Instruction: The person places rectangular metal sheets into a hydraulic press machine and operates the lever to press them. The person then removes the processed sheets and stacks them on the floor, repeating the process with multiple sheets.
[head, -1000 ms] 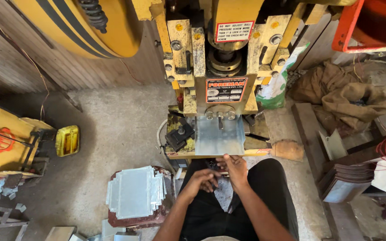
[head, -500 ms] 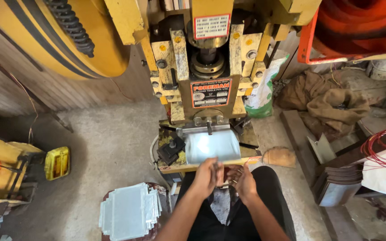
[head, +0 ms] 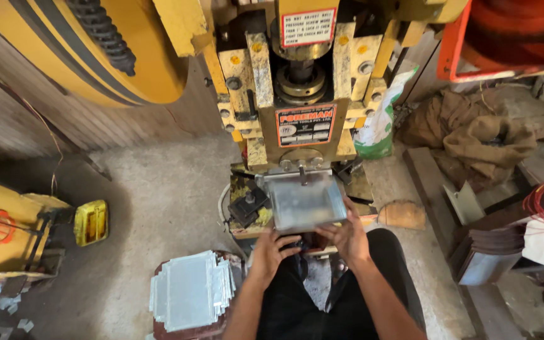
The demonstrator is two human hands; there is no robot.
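Presently: right hand (head: 349, 236) and left hand (head: 271, 250) pinch the near edge of metal sheet (head: 305, 201) lying on press bed (head: 247, 189) | sheet judged thin, stiff, light, sharp-edged; hold by edges | stack of blanks (head: 190, 289) lower left, wooden handle (head: 402, 214) beside, ram (head: 303, 75) overhead.

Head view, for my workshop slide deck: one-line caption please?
Both hands, left hand and right hand, hold a metal sheet on the yellow press.
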